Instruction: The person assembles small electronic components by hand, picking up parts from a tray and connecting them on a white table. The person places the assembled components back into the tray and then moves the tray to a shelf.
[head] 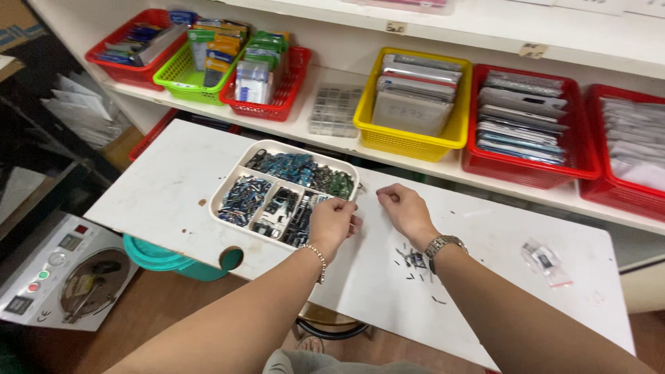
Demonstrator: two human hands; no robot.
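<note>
The white divided tray (232, 181) of small dark parts sits on the white table (166, 187); the left hand (332, 220) curls at its near corner, contents hidden. The right hand (405, 210), fingers pinched, rests beside it near scattered bits (414, 263).

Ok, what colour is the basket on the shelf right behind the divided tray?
Yellow: the basket holding flat grey packs sits behind the white divided tray, clearest in the head view.

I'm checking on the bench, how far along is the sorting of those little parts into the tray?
Mostly done: the white divided tray has every compartment heaped with small parts. In hand: the left hand pinches at the tray's near corner, the right hand beside it. Left: a few loose bits on the white board.
</note>
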